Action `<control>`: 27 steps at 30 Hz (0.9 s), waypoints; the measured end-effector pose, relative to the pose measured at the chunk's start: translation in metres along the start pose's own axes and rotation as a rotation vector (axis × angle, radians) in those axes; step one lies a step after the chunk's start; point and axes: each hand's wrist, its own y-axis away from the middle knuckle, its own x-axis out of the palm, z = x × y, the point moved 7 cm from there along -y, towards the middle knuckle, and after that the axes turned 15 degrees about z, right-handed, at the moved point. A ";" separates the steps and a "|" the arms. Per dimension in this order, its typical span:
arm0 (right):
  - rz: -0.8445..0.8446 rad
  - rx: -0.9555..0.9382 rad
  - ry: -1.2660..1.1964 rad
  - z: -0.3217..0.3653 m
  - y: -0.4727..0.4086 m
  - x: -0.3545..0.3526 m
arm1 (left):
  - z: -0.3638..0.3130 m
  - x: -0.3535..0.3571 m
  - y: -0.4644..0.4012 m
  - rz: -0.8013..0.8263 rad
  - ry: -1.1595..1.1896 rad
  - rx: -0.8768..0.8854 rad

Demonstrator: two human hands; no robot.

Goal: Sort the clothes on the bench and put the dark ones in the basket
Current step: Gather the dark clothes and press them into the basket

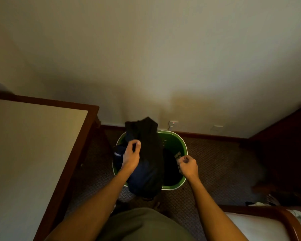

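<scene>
You face a plain cream wall (pixel 146 49), dimly lit, brighter toward the upper right. A dark wood skirting board (pixel 207 135) runs along its foot, with a wall socket (pixel 172 124) just above. Below you lies patterned brown carpet (pixel 215 162). At your left stands a table (pixel 33 145) with a pale top and dark wood edge; dark wood furniture (pixel 285 136) fills the right.

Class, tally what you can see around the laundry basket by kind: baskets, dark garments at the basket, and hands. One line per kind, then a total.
Baskets: 1, the green basket
Dark garments: 2, the black garment and the navy garment; others may lie hidden deeper inside
Hands: 2, the left hand and the right hand
Total: 5
</scene>
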 end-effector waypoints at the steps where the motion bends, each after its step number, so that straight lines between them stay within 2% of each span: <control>1: 0.006 0.003 0.004 -0.001 0.001 0.003 | 0.014 0.003 -0.001 0.057 -0.010 -0.048; 4: 0.039 0.003 0.027 -0.002 0.002 0.013 | 0.033 0.005 0.003 0.142 0.056 -0.128; 8: 0.107 -0.019 0.055 -0.004 0.002 0.025 | 0.045 -0.006 0.006 0.091 0.060 -0.151; 13: 0.205 -0.019 0.091 -0.021 -0.016 0.047 | 0.065 -0.007 0.000 0.115 -0.067 -0.188; 18: 0.380 0.011 0.251 -0.024 -0.041 0.074 | 0.077 0.008 -0.011 0.179 -0.164 -0.219; 22: 0.519 0.007 0.374 -0.031 -0.073 0.095 | 0.093 0.025 -0.038 0.253 -0.342 -0.223; 25: 0.589 -0.049 0.382 -0.041 -0.099 0.116 | 0.122 0.033 -0.074 0.199 -0.426 -0.288; 27: 0.617 -0.081 0.551 -0.057 -0.124 0.135 | 0.146 0.044 -0.102 0.188 -0.544 -0.337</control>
